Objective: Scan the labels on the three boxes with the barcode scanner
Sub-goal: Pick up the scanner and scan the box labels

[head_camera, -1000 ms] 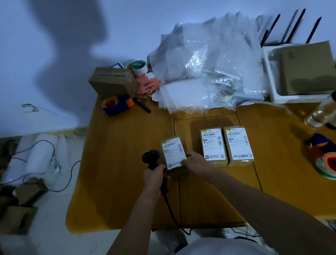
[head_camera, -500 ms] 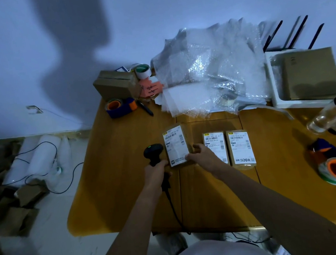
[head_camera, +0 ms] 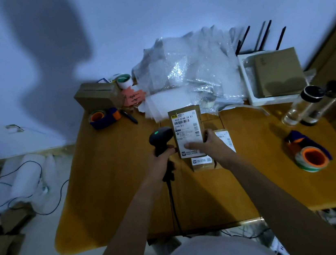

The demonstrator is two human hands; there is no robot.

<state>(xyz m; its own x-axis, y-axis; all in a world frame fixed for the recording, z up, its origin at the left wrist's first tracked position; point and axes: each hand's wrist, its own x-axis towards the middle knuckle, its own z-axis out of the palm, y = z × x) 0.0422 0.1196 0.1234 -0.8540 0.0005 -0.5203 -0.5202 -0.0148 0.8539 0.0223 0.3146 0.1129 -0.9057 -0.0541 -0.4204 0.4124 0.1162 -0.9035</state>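
Box, raised off the bench and pinched by the right hand, faces the scanner beside it, gripped in the left hand, exposing its label for reading.

Bare table left of scanner; bubble wrap crowds the back.

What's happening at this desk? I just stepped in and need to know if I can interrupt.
A person is scanning parcel labels. The left hand grips a black barcode scanner, and the right hand holds one small box lifted off the table, label facing the camera, right beside the scanner head. Two more labelled boxes lie on the table, partly hidden under the right hand. Whether any label has been scanned cannot be told.
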